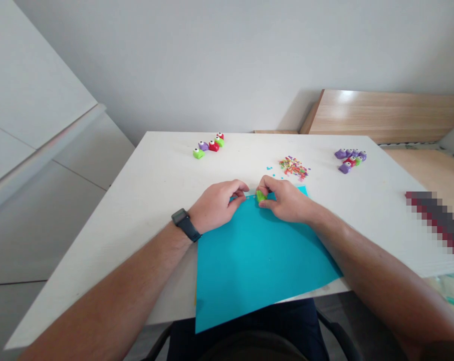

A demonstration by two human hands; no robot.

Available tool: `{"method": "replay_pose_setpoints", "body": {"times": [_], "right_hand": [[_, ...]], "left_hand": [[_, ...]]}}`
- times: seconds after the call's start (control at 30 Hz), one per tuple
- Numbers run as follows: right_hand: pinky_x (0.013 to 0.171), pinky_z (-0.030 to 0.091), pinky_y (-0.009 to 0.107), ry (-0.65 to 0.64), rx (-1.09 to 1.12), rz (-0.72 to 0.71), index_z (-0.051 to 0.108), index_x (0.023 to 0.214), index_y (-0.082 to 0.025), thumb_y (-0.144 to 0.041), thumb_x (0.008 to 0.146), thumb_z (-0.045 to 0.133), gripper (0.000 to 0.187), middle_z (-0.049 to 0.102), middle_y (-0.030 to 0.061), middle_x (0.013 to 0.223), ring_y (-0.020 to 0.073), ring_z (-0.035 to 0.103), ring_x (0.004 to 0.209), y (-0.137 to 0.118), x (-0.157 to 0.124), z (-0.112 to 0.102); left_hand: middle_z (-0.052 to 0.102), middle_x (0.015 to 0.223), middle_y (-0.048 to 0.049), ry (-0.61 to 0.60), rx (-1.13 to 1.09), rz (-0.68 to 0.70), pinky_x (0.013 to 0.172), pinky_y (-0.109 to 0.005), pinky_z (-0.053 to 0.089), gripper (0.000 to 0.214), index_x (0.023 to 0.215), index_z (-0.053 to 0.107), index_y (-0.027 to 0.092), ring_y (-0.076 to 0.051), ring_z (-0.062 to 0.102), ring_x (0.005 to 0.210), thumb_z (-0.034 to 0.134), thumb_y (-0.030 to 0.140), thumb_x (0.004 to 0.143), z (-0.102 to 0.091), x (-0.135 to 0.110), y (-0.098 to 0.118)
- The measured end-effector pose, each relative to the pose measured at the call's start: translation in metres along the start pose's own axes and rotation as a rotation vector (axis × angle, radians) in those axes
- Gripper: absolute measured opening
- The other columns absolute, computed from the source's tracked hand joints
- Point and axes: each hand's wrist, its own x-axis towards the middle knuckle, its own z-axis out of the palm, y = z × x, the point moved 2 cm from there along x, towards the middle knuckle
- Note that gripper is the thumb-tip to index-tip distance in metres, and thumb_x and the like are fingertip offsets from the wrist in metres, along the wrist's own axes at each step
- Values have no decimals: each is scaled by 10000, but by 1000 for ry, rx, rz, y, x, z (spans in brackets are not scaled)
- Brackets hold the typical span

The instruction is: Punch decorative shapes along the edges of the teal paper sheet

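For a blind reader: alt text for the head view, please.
Right hand grips a small green punch at the far edge of a blue paper sheet; left hand holds that edge. Confetti and two clusters of punches lie beyond on the white table.

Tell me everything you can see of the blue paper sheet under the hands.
The blue sheet is one plain, smooth piece of turquoise paper, lying flat and turned at a slant on the white table. Its near corner hangs past the table's front edge above the person's lap. The left hand pinches its far edge, and the right hand holds a small green punch on that same edge.
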Motion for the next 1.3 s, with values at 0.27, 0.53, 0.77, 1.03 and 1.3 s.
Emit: {"method": "replay_pose_setpoints", "body": {"times": [0.27, 0.53, 0.77, 1.03, 1.3], "right_hand": [[635, 331, 249, 2, -24, 8, 404, 788, -209, -210, 794, 662, 258, 589, -32, 744, 124, 509, 683, 3, 3, 3], [675, 375, 255, -24, -3, 31, 417, 811, -213, -240, 802, 682, 267, 603, -31, 770, 133, 534, 715, 2, 2, -1], [746, 416, 277, 4, -15, -38, 456, 830, -208, -226, 833, 636, 181, 641, 12, 862, 154, 558, 784, 1, -1, -2], [802, 425, 301, 202, 94, -21, 470, 848, -203, -250, 851, 625, 162, 642, 26, 910, 159, 554, 840, 12, 0, -17], [715, 433, 286, 343, 214, 101, 495, 839, -201, -369, 840, 668, 242, 628, 28, 891, 145, 528, 771, 27, 1, -32]], "left_hand": [[737, 1041, -36, -1, 3, -2, 843, -329, 534, 177, 1091, 635, 214, -192, 704, 956, 559, 208, 932, 2, 0, -3], [735, 1054, -45, -28, 6, -20, 846, -332, 533, 174, 1090, 638, 208, -193, 702, 966, 551, 219, 940, 2, 0, -4], [734, 1036, -45, -29, 39, 5, 837, -333, 527, 172, 1072, 655, 216, -200, 694, 951, 543, 227, 942, 3, -1, -6], [734, 1018, -33, -41, 79, 6, 820, -329, 511, 178, 1061, 677, 212, -196, 681, 921, 535, 248, 960, 1, 0, -3], [732, 1055, -44, -42, 94, 59, 863, -340, 509, 206, 1064, 694, 209, -201, 669, 952, 510, 253, 981, 0, -1, 0]]}}
